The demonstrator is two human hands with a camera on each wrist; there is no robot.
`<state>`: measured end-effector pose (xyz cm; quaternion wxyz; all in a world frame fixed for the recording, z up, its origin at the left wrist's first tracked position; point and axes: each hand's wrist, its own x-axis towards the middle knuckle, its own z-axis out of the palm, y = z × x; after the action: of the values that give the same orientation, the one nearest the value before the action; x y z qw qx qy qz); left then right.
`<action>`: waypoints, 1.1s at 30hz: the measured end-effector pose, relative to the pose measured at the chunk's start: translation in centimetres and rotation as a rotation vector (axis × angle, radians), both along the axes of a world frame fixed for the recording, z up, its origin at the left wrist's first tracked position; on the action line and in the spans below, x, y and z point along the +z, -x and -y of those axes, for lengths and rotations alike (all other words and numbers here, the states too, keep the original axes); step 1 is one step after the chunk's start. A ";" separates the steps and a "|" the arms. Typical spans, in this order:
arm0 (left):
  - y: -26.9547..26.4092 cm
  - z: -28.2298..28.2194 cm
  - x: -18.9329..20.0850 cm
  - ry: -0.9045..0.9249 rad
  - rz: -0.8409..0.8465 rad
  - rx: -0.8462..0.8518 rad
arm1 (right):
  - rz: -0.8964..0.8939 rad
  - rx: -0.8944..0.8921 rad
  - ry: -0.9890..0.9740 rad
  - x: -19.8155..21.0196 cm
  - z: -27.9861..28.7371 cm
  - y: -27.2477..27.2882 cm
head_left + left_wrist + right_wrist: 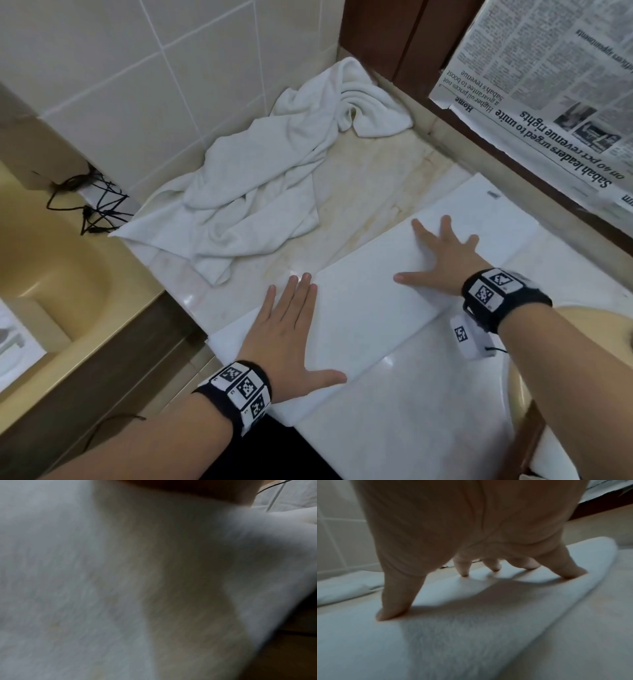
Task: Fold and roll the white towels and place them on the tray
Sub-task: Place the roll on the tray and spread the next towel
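Both forearms reach over the counter (363,178) as the left hand (287,329) and right hand (442,257) press flat, fingers spread and gripping nothing, on a folded white towel (370,301), apparently smoothing it for rolling. Another towel (253,192) lies crumpled toward the tiled wall (137,68); no tray is visible.

I see the folded towel (370,301) lying on the counter (370,178) under both my hands; the crumpled towel (260,185) sits at eleven o'clock, the sink (44,274) at nine, the newspaper (548,89) at two.
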<state>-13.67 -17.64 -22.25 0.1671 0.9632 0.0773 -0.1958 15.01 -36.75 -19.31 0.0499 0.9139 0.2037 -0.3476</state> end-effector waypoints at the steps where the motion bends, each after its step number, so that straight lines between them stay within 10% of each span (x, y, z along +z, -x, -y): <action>1: 0.1 0.0 0.0 -0.001 0.002 -0.001 | 0.008 0.004 0.008 0.2 0.3 -1.4; 7: -0.7 0.6 -0.1 0.028 0.027 -0.022 | 0.017 -0.033 0.047 1.6 0.2 -4.3; 16: -0.5 0.3 -0.7 0.054 0.068 -0.004 | -0.076 0.082 -0.004 0.8 -1.5 6.3; 25: -0.3 1.0 -0.6 -0.016 0.060 -0.005 | -0.002 0.053 0.012 1.5 2.0 -3.9; 33: -0.3 0.5 -0.7 0.026 0.063 0.007 | 0.101 -0.122 -0.037 1.6 1.7 -0.4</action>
<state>-13.35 -18.10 -22.91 0.1828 0.9664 0.0725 -0.1656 15.43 -38.41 -17.76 0.0218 0.9417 0.1512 -0.2996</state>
